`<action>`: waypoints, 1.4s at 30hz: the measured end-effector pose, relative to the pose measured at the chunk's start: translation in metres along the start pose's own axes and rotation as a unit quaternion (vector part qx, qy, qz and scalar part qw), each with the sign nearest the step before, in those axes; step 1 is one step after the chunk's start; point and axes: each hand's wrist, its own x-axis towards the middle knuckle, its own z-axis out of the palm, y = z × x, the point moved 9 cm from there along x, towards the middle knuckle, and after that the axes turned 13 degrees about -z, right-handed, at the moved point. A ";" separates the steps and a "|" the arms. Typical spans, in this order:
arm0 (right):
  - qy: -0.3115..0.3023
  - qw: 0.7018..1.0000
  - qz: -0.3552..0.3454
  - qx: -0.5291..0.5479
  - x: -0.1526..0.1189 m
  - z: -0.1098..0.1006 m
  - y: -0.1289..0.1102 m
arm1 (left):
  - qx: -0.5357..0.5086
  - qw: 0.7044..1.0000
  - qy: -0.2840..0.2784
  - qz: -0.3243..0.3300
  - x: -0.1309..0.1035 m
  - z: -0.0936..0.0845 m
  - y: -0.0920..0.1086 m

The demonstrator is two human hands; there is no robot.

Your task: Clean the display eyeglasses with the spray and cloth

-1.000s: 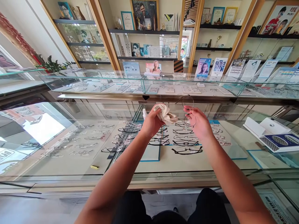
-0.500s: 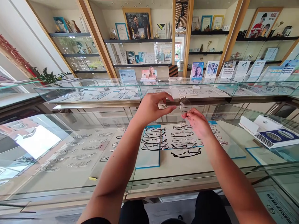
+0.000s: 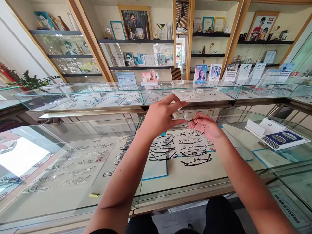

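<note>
My right hand [image 3: 211,129] pinches a pair of thin-rimmed round eyeglasses [image 3: 189,114] near the bridge, one lens above the other, over the glass counter. At the upper lens is my left hand [image 3: 159,116], its thumb and fingers curved toward the rim; whether they touch it is hard to tell. A crumpled white cloth [image 3: 175,114], mostly hidden by the fingers, sits in that hand. Below both hands, dark-framed eyeglasses [image 3: 196,160] lie in rows inside the glass display case [image 3: 156,187].
A white and blue box [image 3: 280,138] stands on the counter at right. Several more frames [image 3: 80,161] lie under the glass at left, near a small yellow object [image 3: 94,195]. Across from me runs another glass case [image 3: 97,99], with display cards [image 3: 200,74] on top.
My left hand has moved right and closer to the upper lens, its fingertips now at the rim. The cloth shows less. The camera view has turned slightly right.
</note>
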 end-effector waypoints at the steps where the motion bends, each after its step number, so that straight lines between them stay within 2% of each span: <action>1: -0.014 1.000 -0.001 -0.006 0.006 0.005 -0.006 | 0.000 1.000 0.014 0.000 0.000 -0.006 0.000; 8: -0.113 0.987 -0.010 -0.111 0.042 0.050 -0.056 | 0.016 0.997 0.071 0.006 -0.009 -0.049 0.004; 11: -0.133 0.972 -0.053 -0.185 0.047 0.061 -0.076 | 0.029 0.994 0.102 -0.005 -0.013 -0.063 0.007; 13: -0.102 0.954 -0.125 -0.251 0.048 0.060 -0.095 | 0.040 0.991 0.126 -0.013 -0.015 -0.070 0.008; 16: 0.012 0.905 -0.257 -0.338 0.040 0.045 -0.131 | 0.056 0.984 0.163 -0.030 -0.018 -0.077 0.007; 19: 0.087 0.862 -0.320 -0.384 0.028 0.031 -0.152 | 0.065 0.973 0.216 -0.050 -0.020 -0.087 0.003; 22: 0.072 0.852 -0.290 -0.430 0.026 0.026 -0.149 | 0.067 0.959 0.271 -0.058 -0.025 -0.097 -0.001; 25: 0.039 0.826 -0.281 -0.486 0.024 0.034 -0.144 | 0.069 0.948 0.303 -0.063 -0.028 -0.102 -0.002; 28: 0.024 0.793 -0.315 -0.521 0.019 0.050 -0.142 | 0.063 0.946 0.308 -0.072 -0.030 -0.101 -0.001; 35: 0.000 0.761 -0.366 -0.536 0.014 0.075 -0.147 | 0.036 0.951 0.298 -0.079 -0.029 -0.096 0.002; 39: 0.007 0.742 -0.390 -0.545 0.016 0.078 -0.151 | 0.024 0.950 0.304 -0.066 -0.029 -0.094 0.002; 42: 0.022 0.740 -0.395 -0.544 0.017 0.075 -0.151 | 0.028 0.945 0.320 -0.056 -0.030 -0.093 -0.001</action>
